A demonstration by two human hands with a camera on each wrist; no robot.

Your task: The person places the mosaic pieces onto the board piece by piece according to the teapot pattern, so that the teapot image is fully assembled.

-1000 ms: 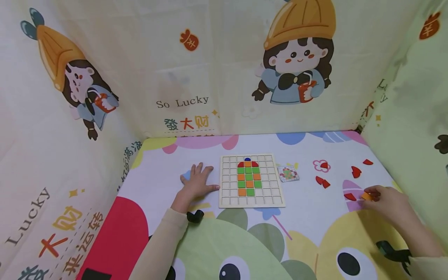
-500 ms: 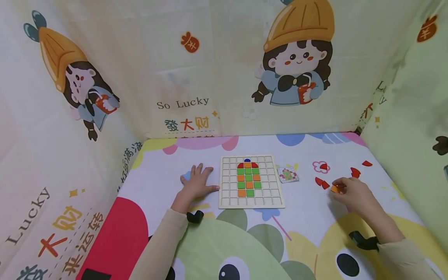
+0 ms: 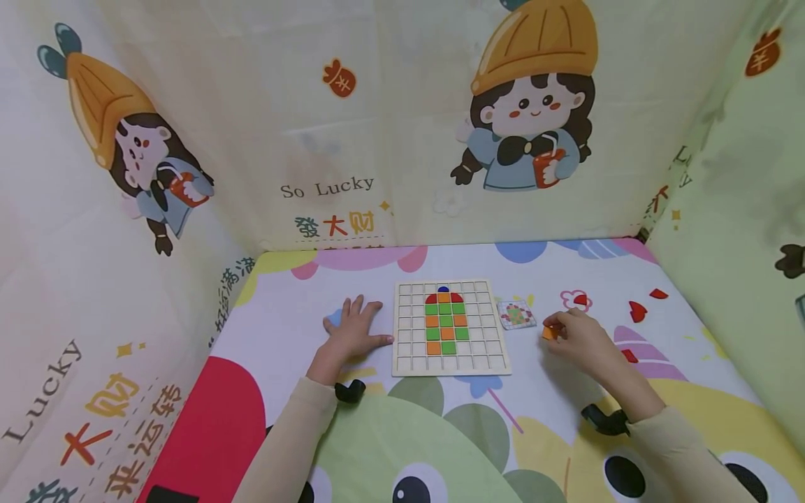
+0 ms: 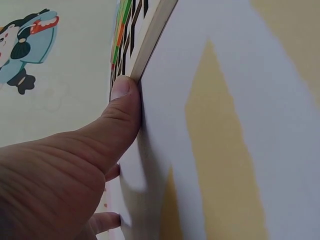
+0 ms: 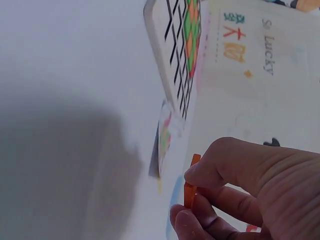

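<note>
A square wooden grid board [image 3: 487, 342] lies on the table, with green, orange, red and blue tiles set in its middle columns. My left hand [image 3: 352, 335] rests spread on the cloth at the board's left, its thumb touching the board edge [image 4: 152, 42]. My right hand [image 3: 581, 342] pinches an orange tile [image 5: 190, 186] between thumb and fingers, above the cloth right of the board. Between that hand and the board lies a small pattern card [image 3: 518, 315], printed with a coloured design.
Several red quarter-round pieces, such as this red piece [image 3: 638, 311], lie scattered at the right of the table. Patterned cloth walls [image 3: 409, 140] enclose the back and sides. The tablecloth [image 3: 302, 293] carries cartoon prints.
My right hand has moved left with the orange tile, from the far right past the red pieces to near the card. The left hand and the board have stayed in place.
</note>
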